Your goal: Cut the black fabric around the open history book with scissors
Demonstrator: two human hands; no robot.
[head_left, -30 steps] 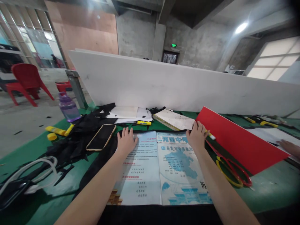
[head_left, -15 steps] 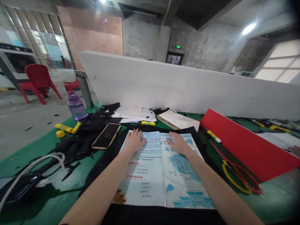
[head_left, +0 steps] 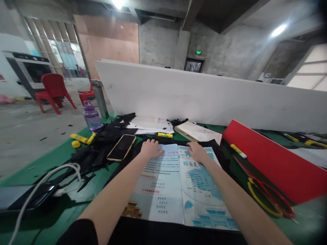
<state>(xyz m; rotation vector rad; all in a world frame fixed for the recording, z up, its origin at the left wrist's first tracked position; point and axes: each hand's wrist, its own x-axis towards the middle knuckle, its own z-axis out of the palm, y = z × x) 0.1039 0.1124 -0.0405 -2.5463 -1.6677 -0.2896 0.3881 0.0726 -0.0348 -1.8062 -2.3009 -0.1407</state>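
An opened-out booklet cover (head_left: 168, 183), printed in blue, red and black, lies flat on a black sheet (head_left: 153, 233). My left hand (head_left: 151, 149) rests palm down at the upper edge of its left half, fingers apart and reaching to the black sheet. On the right half's upper edge lies my right hand (head_left: 196, 151), also palm down with fingers spread. Neither hand grips anything. A phone (head_left: 122, 147) in a light case is left of my left hand. To the right of my right arm are scissors (head_left: 265, 194) with yellow and red handles.
A red board (head_left: 270, 163) carries a glue stick (head_left: 238, 150). Behind my hands are another glue stick (head_left: 165, 135), a thick book (head_left: 198, 132) and a white panel (head_left: 191, 95). Black scraps (head_left: 99, 149), a purple bottle (head_left: 92, 117) and a cabled device (head_left: 30, 197) stand left.
The view has turned slightly left, so things appear farther right. Both hands have slid a little toward the booklet cover's top edge, still flat on it.
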